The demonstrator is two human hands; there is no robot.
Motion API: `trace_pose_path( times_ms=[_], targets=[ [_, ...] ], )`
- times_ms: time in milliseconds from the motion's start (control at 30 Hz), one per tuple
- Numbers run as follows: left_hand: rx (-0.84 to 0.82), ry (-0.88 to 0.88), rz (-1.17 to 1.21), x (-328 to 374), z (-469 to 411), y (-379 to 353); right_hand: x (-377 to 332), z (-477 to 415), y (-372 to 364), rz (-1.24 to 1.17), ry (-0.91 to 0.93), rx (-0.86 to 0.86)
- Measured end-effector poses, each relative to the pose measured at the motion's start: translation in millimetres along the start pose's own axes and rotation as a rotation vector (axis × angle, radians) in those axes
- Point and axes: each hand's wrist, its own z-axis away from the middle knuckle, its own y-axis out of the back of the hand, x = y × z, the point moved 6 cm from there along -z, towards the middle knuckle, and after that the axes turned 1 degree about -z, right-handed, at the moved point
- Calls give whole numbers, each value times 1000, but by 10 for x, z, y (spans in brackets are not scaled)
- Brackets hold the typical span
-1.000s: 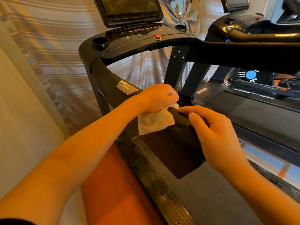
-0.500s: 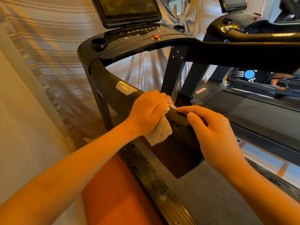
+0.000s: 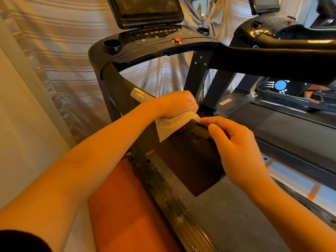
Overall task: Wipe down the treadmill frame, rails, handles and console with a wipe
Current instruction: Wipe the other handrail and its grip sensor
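- The left hand (image 3: 177,104) is closed tight around a white wipe (image 3: 171,127). It presses the wipe onto the near end of the black side handle (image 3: 125,93) of the treadmill.
- A loose corner of the wipe hangs down below the hand.
- The right hand (image 3: 238,150) is just beside it. Its first finger and thumb curl at the tip of the same handle, and the fingertip touches the edge of the wipe. I cannot tell if this hand really grips the handle or the wipe.
- Under both hands lies the grey belt (image 3: 229,215), with a dusty black side rail (image 3: 174,204) along its left edge.
- Up the handle is the console (image 3: 163,50). It has a round cup hole (image 3: 111,46) on the left, a red button (image 3: 177,40) in the middle and a dark screen (image 3: 145,10) on top.
- Left of the treadmill are an orange floor (image 3: 123,206) and a striped curtain (image 3: 54,55).
- On the right stands a second treadmill (image 3: 272,35).
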Motion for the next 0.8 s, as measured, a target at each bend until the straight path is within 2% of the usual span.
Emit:
trace_pose_path(
  times_ms=[167, 233, 300, 367, 433, 533, 600, 700, 733, 800],
  targets=[
    [289, 46, 312, -250, 71, -27, 4, 3, -2, -4, 5, -17],
    [409, 14, 252, -188, 199, -112, 8, 1, -4, 3, 3, -19],
    [665, -41, 217, 6, 431, -180, 7, 0, -10, 13, 3, -21],
    [956, -29, 332, 149, 654, -231, 5, -4, -9, 23, 9, -17],
    [1069, -2, 451, 199, 723, -276, 4, -5, -8, 25, 13, -16],
    [995, -39, 452, 166, 701, -217, 7, -14, -5, 19, 12, -18],
    [817, -50, 416, -41, 573, -241, 6, -14, -7, 11, 9, -21],
    [550, 27, 270, -484, 360, -368, 14, -12, -9, 0, -1, -24],
    [528, 53, 245, -599, 327, -389, 17, -8, -10, -4, -7, -27],
    [606, 64, 248, -660, 351, -351, 15, -4, -9, -9, -10, -30]
  ],
)
